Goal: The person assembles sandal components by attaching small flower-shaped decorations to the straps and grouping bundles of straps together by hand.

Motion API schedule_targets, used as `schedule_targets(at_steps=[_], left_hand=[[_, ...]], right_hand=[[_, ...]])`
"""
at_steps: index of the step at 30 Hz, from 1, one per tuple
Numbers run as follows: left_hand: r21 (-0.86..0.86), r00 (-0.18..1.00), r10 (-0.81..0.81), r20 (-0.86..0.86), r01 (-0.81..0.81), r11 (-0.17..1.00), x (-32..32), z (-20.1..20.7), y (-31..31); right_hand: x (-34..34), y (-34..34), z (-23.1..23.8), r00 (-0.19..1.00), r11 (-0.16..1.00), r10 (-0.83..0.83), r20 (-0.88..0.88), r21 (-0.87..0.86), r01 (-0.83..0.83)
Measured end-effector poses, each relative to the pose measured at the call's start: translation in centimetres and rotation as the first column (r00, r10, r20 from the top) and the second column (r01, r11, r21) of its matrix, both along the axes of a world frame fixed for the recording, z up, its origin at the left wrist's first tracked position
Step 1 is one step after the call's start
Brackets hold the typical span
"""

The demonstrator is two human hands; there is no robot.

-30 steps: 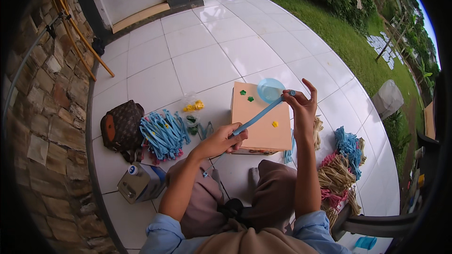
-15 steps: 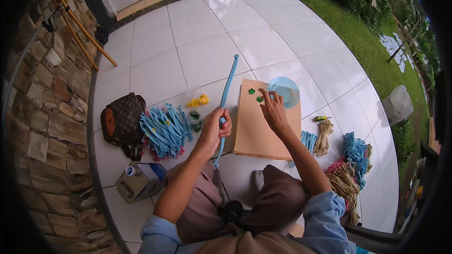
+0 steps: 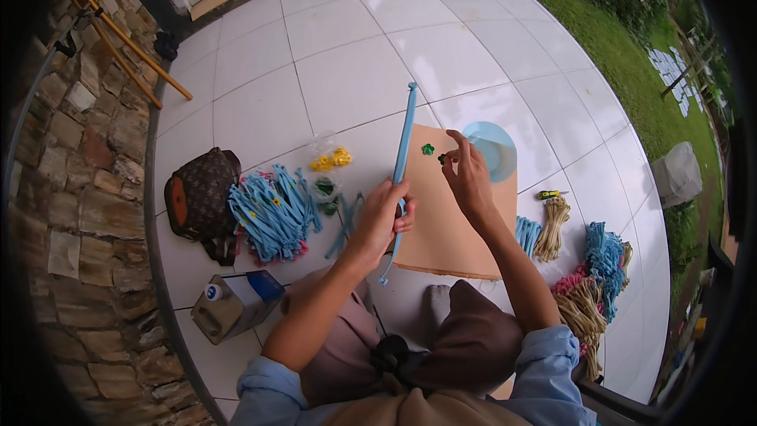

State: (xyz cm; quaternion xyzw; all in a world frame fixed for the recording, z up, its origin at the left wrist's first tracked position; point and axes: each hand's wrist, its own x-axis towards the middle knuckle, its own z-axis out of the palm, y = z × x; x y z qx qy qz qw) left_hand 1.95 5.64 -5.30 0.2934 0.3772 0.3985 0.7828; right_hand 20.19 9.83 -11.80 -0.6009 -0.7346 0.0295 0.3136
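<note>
My left hand (image 3: 383,222) is closed around the middle of a light-blue cord strap (image 3: 406,130) with knotted ends, which stands nearly upright beside the board's left edge. Over the brown cardboard (image 3: 449,241), my right hand (image 3: 471,183) pinches a small green flower-shaped piece (image 3: 442,159) between thumb and fingertips. Another green flower piece (image 3: 427,149) lies on the cardboard just to the left. Partly behind my right hand, a light-blue plate (image 3: 498,140) rests on the cardboard's far right corner.
At left lie a pile of blue straps (image 3: 272,213), a brown backpack (image 3: 203,193), a metal can (image 3: 229,308), yellow pieces (image 3: 331,159) and green pieces (image 3: 324,187) in clear bags. Right of the cardboard are beige cord bundles (image 3: 553,229), blue bundles (image 3: 605,260) and a yellow-handled screwdriver (image 3: 548,195).
My right hand has lowered its fingers and taken hold of one green flower piece. My left hand and the strap have shifted right, nearer the cardboard. The view has moved slightly.
</note>
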Motion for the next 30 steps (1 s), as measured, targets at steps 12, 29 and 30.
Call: schedule_targets(at_steps=[12, 29, 30], left_hand=[[0.287, 0.979, 0.083, -0.184, -0.027, 0.957, 0.4, 1.3, -1.5], [0.224, 0.994, -0.003, -0.113, 0.028, 0.974, -1.7, 1.9, -2.4], [0.231, 0.991, -0.019, -0.135, 0.05, 0.972, -1.8, 2.0, -2.5]], right_hand=[[-4.1, -8.1, 9.9, 0.915, 0.991, 0.092, -0.393, 0.129, -0.044], [-4.5, -7.9, 10.7, 0.559, 0.952, 0.016, -0.829, -0.159, -0.263], [-4.5, -7.9, 10.5, 0.541, 0.948, 0.017, -0.841, -0.158, -0.276]])
